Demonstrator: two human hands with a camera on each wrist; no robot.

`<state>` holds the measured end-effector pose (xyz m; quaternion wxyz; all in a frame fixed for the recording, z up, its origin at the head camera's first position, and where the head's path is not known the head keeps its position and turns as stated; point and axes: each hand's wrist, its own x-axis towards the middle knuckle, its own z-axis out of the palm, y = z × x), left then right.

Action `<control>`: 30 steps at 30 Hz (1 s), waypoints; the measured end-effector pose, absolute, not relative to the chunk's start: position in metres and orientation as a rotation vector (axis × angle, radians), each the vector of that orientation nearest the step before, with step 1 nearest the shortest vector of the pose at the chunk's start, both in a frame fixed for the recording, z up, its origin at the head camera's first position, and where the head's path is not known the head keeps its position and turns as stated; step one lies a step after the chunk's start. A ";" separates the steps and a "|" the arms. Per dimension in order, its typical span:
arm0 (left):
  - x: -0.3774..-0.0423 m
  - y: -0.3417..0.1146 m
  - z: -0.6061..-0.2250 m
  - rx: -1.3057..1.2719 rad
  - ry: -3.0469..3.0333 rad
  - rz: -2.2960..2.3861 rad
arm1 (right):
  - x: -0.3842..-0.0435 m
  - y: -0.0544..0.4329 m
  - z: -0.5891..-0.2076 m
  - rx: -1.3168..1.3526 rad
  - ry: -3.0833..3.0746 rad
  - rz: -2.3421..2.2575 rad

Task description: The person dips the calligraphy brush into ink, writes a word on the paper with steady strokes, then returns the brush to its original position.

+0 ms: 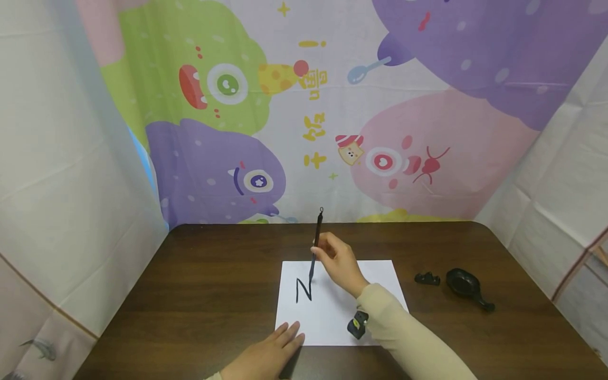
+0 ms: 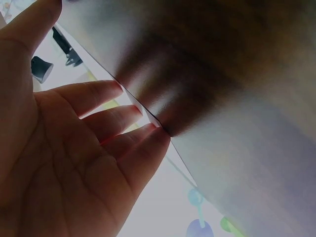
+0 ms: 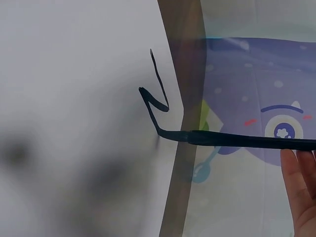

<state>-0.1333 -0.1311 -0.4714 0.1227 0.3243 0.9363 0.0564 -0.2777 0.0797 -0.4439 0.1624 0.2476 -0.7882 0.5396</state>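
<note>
My right hand (image 1: 339, 263) pinches a dark writing brush (image 1: 317, 237) by its handle, which stands nearly upright with a hanging loop on top. The brush tip touches a white sheet of paper (image 1: 332, 322) at the upper end of the last stroke of a black letter N (image 1: 304, 290). In the right wrist view the bristles of the brush (image 3: 174, 135) bend against the paper. Flat fingers of my left hand (image 1: 268, 353) rest on the paper's near left corner. The left wrist view shows that hand (image 2: 74, 148) with its fingertips along the surface.
To the right of the paper lie a small black brush rest (image 1: 427, 278) and a black ink dish (image 1: 463, 283) with a handle. A brown wooden table (image 1: 199, 285) carries everything. Behind it hangs a curtain (image 1: 294, 195) with cartoon monsters. A black camera (image 1: 357, 324) sits at my right wrist.
</note>
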 end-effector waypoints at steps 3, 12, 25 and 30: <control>-0.134 -0.131 -0.472 0.940 2.729 0.164 | -0.279 0.079 -0.444 0.715 -2.225 1.556; -0.134 -0.131 -0.473 0.958 2.733 0.166 | -0.280 0.078 -0.444 0.701 -2.218 1.604; -0.134 -0.131 -0.474 0.966 2.740 0.166 | -0.255 0.077 -0.411 0.684 -2.211 1.597; -0.134 -0.131 -0.473 0.957 2.733 0.173 | -0.256 0.081 -0.411 0.652 -2.223 1.612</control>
